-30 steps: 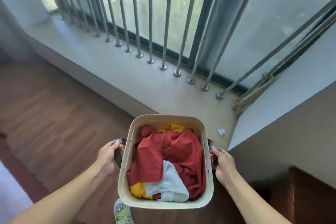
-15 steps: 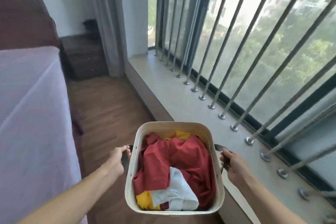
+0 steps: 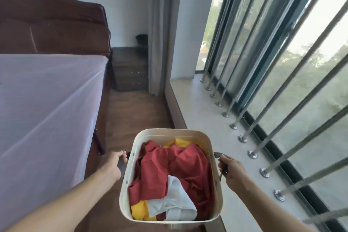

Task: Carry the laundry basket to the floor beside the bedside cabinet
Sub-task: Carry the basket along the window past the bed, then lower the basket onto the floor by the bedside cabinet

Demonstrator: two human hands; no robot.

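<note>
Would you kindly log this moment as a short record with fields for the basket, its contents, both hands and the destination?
basket: cream laundry basket, held up above the wooden floor
contents: red cloth, yellow cloth, white cloth
left hand: grip on left handle
right hand: grip on right handle
destination: dark bedside cabinet ahead, between bed and curtain
status: not yet set down

The bed (image 3: 47, 90) lies left, the windowsill (image 3: 203, 118) right, the bedside cabinet (image 3: 130, 69) ahead (clothes (image 3: 169, 171) in the laundry basket (image 3: 130, 184)).
</note>
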